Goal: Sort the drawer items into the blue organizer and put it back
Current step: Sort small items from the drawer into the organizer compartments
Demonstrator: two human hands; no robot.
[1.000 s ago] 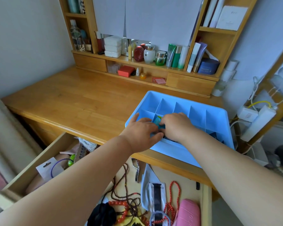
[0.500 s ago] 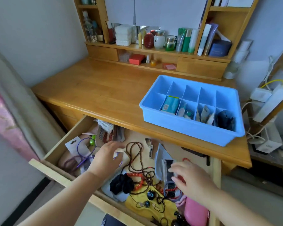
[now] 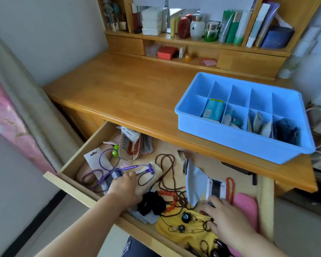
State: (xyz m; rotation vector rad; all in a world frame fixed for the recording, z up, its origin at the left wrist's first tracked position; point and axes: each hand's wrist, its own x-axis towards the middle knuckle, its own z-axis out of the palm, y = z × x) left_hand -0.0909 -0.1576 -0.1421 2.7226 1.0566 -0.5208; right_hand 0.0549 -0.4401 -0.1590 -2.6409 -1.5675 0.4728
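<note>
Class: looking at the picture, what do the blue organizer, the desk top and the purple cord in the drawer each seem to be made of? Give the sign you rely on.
Blue organizer: looks like moulded plastic, with a smooth even colour, thin dividers and a rolled rim.
Desk top: appears to be wood, with visible grain, joined strips and a glossy, probably varnished, finish.
Purple cord: probably rubber- or plastic-coated, as it is thin and loops freely.
</note>
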